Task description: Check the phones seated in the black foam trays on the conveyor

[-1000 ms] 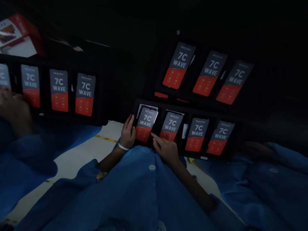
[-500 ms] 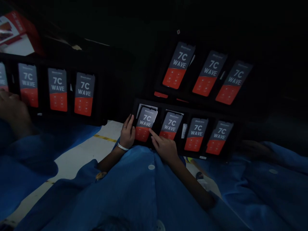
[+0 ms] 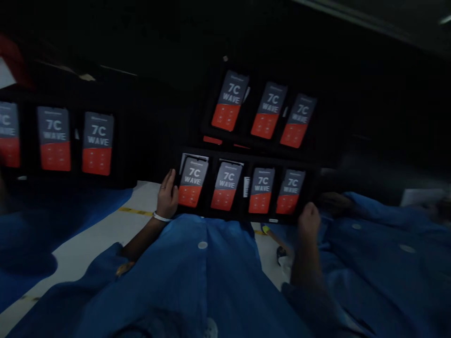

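Note:
In front of my body lies a long black tray with a row of several phones, their faces printed "7C WAVE" in grey and red. My left hand, with a ring and a white wristband, grips the tray's left end, fingers pointing up along the edge. Nearest to it is the leftmost phone, slightly tilted, with a pale label edge showing behind it. My right hand is closed at the tray's lower right corner, beside the rightmost phone. Its fingertips are blurred and partly hidden.
Beyond my tray, another dark tray holds three similar phones. To the left stands a further row of phones, and a red and white box shows at the upper left. People in blue coats sit on both sides.
My right hand has left the leftmost phone and moved right to the tray's right end, closing there. My left hand stays at the left end. The whole view has shifted.

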### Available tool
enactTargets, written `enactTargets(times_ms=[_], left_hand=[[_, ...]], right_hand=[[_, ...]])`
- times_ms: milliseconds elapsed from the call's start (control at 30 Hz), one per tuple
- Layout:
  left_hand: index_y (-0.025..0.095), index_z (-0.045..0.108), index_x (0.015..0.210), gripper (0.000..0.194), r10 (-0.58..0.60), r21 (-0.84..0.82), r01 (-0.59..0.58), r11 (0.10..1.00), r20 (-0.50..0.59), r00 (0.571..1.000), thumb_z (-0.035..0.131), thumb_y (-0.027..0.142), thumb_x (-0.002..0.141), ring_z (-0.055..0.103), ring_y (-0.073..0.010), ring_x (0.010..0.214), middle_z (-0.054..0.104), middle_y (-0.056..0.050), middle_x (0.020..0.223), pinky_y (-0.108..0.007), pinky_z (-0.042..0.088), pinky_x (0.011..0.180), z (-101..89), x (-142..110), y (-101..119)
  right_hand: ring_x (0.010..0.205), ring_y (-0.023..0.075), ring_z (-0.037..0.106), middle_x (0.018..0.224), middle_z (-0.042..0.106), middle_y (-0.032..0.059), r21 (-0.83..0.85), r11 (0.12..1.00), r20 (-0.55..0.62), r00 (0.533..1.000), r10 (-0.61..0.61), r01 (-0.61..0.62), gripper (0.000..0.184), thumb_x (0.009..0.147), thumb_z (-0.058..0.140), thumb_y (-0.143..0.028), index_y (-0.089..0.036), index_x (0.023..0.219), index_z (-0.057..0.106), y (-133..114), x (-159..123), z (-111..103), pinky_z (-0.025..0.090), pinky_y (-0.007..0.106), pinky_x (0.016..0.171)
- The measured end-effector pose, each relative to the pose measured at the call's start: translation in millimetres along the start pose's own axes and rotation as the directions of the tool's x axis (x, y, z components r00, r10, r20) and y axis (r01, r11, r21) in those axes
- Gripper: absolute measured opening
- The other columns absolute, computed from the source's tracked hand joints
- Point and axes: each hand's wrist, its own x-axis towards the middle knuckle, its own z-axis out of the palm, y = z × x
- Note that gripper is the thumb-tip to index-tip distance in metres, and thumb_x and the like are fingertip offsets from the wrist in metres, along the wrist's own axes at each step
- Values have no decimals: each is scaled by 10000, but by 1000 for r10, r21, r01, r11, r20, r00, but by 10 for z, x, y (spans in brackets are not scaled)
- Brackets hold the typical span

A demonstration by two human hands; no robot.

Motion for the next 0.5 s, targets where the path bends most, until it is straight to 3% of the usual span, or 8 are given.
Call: enactTargets(times_ms=[67, 167, 333, 500], left_hand=[[182, 308, 1433, 530, -2, 12, 2, 1000, -2, 1000, 364, 212, 907, 392, -205, 1317, 412, -106, 1431, -381, 336, 1098, -3, -22, -21], [191, 300, 1437, 545, -12, 35, 12, 999, -7, 1000, 385, 223, 900, 408, -213, 1309, 419, -93, 1430, -387, 343, 1094, -8, -60, -50], [218, 301, 1436, 558, -43, 99, 45, 994, -29, 999, 420, 233, 891, 451, -226, 1277, 442, -75, 1416, -400, 387, 1063, -22, -117, -57], [199, 324, 1427, 550, -71, 208, 87, 974, -81, 994, 415, 248, 887, 501, -225, 1231, 471, -81, 1393, -374, 416, 1033, 5, -128, -11]], right_hand=[[639, 153, 482, 677, 505, 19, 33, 996, 7, 996, 87, -87, 494, 916, 272, -546, -159, 790, 552, 103, -10, 114, 405, 330, 651], [561, 123, 418, 605, 462, -9, 94, 987, 44, 991, 129, -133, 558, 895, 245, -608, -165, 699, 522, 269, 29, 160, 376, 286, 579], [634, 135, 445, 679, 556, 23, 227, 971, 154, 987, 34, -69, 681, 792, 277, -734, -127, 782, 585, 464, 41, 106, 399, 269, 596], [676, 166, 476, 739, 593, 85, 258, 966, 121, 993, 1, -32, 766, 785, 260, -740, -70, 858, 624, 522, 27, 206, 403, 289, 636]])
